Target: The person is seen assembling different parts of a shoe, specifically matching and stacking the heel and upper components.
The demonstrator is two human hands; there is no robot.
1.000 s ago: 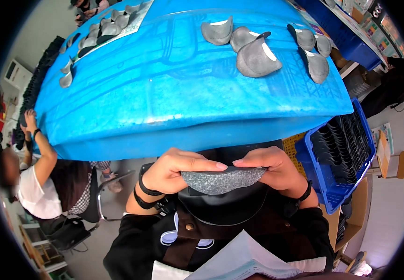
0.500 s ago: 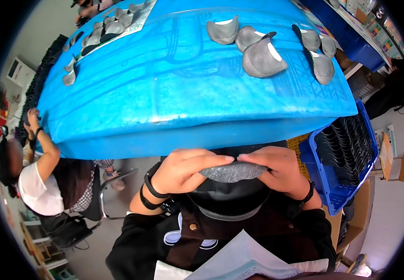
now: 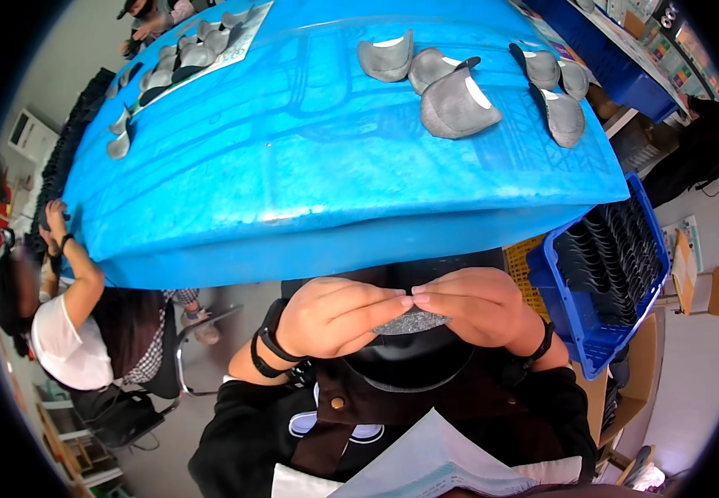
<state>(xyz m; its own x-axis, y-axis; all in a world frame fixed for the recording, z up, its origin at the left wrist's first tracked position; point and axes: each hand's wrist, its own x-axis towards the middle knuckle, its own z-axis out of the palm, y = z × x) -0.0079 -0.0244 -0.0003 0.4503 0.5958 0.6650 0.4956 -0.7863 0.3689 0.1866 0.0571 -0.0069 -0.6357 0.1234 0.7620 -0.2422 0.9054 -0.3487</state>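
Observation:
My left hand (image 3: 338, 317) and my right hand (image 3: 477, 305) are closed on a curved grey felt-like piece (image 3: 411, 322), shaped like a cap brim. Their fingertips meet over its middle, so only a strip of grey shows beneath the fingers. Just under it, over my lap, is a glossy black rounded form (image 3: 413, 362) with a grey lower edge; I cannot make out what it is. Several similar curved grey pieces (image 3: 457, 106) with white edges and dark undersides lie on the blue-covered table (image 3: 309, 178) in front of me.
At my right stands a blue crate (image 3: 596, 357) packed with black curved pieces, beside a yellow crate (image 3: 524, 270). More grey pieces (image 3: 197, 55) lie at the table's far left. A seated person (image 3: 73, 332) works at the left edge, and another person (image 3: 153, 21) is at the far left corner.
My hands have closed in over the curved grey piece, fingertips now meeting and covering more of it. The view has shifted slightly.

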